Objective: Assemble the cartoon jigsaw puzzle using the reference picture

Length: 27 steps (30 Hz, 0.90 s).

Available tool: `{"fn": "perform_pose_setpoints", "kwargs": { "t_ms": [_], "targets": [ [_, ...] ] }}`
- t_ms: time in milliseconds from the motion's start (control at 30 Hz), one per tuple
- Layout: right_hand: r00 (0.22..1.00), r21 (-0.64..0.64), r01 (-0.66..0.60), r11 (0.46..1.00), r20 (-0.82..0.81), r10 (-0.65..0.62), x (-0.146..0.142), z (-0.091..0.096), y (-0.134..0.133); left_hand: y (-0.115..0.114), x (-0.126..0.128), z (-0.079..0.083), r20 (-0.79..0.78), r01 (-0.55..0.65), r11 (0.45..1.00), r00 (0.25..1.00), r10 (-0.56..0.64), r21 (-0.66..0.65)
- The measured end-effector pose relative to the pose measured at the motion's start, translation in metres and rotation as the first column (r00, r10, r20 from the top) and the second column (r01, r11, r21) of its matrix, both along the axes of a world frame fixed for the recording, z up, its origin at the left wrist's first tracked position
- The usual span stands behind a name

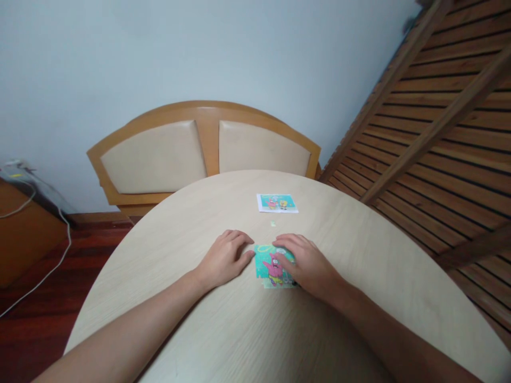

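Observation:
A partly assembled jigsaw puzzle (pixel 263 260) lies flat on the table, showing a pink cartoon starfish on a turquoise ground. Its lower left corner has a gap. My left hand (pixel 226 259) rests at its left edge, thumb and fingers apart, with the tips close to or touching the border. Across the right side of the puzzle lies my right hand (pixel 311 266), fingers spread, hiding that part of the picture. Just beyond the puzzle sits a small pale puzzle piece (pixel 273 224). Farther back is a printed picture sheet (pixel 279 203) with similar cartoon figures.
The round wooden table (pixel 191 330) stands close to a padded headboard (pixel 159 157) against a pale wall. A slatted wooden panel (pixel 431 122) leans in on the right. At left, a white cable (pixel 66 250) hangs down to the dark red floor.

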State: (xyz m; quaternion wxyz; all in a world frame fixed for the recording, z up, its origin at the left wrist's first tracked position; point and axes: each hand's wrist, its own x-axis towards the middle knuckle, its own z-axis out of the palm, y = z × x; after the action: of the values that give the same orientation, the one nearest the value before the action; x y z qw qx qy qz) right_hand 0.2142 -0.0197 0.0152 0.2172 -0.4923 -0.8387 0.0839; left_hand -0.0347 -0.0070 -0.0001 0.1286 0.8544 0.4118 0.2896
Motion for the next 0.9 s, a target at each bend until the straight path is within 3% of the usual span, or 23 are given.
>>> {"fn": "perform_pose_setpoints", "kwargs": {
  "t_ms": [133, 267, 433, 700, 900],
  "targets": [
    [0.994, -0.04, 0.106, 0.994, -0.03, -0.108, 0.003, 0.005, 0.037, -0.006, -0.001, 0.001, -0.091, 0.106, 0.992, 0.991, -0.1, 0.073],
    [0.978, -0.07, 0.208, 0.976, 0.024, -0.207, -0.003, 0.008, 0.071, -0.008, 0.001, 0.002, -0.157, 0.102, 0.991, 0.984, -0.089, 0.082],
    [0.956, -0.201, 0.292, 0.935, 0.097, -0.277, -0.014, 0.014, 0.097, -0.005, 0.003, 0.0, -0.164, 0.087, 0.993, 0.984, -0.073, 0.08],
    [0.926, -0.285, 0.369, 0.885, 0.2, -0.321, -0.02, 0.019, 0.114, -0.006, 0.004, 0.001, -0.161, 0.057, 0.995, 0.986, -0.043, 0.084],
    [0.928, -0.273, 0.349, 0.896, 0.233, -0.291, -0.024, 0.028, 0.107, -0.005, 0.004, 0.0, -0.18, 0.053, 0.996, 0.983, -0.039, 0.069]
  ]
}}
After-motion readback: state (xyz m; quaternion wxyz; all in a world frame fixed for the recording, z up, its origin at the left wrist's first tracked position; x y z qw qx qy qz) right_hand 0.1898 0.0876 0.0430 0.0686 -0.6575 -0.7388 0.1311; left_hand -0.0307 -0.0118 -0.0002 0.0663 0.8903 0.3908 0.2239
